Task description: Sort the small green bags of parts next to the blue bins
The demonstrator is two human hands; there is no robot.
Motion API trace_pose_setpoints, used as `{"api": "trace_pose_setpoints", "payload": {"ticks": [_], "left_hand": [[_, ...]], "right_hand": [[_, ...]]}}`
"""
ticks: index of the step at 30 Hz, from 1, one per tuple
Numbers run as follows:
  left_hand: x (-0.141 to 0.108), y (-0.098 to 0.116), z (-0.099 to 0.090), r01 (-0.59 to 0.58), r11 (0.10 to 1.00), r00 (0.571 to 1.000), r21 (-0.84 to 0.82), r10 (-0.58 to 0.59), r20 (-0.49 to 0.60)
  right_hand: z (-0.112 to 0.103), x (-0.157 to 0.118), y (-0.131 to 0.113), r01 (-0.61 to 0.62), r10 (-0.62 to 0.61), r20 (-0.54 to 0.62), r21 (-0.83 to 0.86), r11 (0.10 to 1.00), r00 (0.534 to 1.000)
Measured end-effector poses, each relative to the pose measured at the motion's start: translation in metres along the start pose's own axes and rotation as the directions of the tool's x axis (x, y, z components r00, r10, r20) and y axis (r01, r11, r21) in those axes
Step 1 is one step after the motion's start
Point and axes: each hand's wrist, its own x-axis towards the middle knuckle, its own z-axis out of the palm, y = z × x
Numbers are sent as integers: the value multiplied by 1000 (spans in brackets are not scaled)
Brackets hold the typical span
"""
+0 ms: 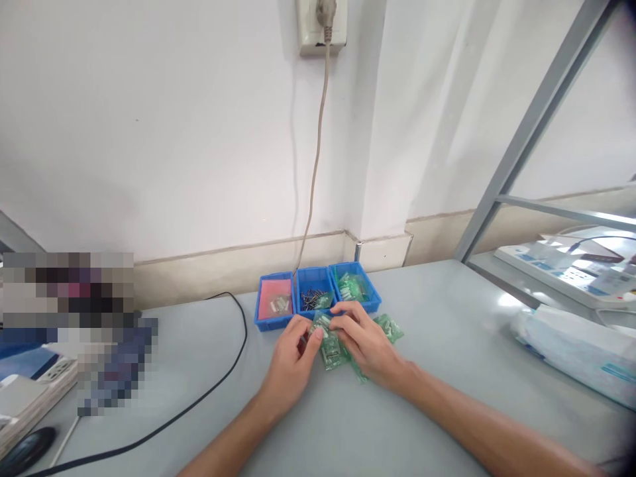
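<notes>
Both hands meet over the grey table, just in front of three blue bins. My left hand (294, 354) pinches the left edge of a green plastic bag (330, 348) with small pale pieces in it. From the right, my right hand (364, 339) has its curled fingers on the same bag. Another green bag (389, 328) lies beyond my right hand, and more green plastic shows under that hand. The left bin (272, 324) has a pink sheet and a clear bag of pale pieces. Screws (312, 299) lie in the middle bin, with a bit of green plastic. Green bags fill the right bin (368, 306).
A black cable (218, 379) curves across the left of the table, near a black mouse (28, 450). A white and blue plastic pack (576, 351) lies at the right. A plug cord (318, 152) hangs down the wall behind the bins. A metal frame (521, 132) rises at the right.
</notes>
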Motion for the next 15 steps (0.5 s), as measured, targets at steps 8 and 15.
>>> {"api": "trace_pose_setpoints", "payload": {"ticks": [8,15], "left_hand": [[2,3,0,-27,1000,999,4,27,43],[-2,-2,3,49,998,998,-34,-47,39]], "right_hand": [[4,0,8,-50,49,10,41,998,999],[-1,2,4,-249,243,61,141,958,968]]}}
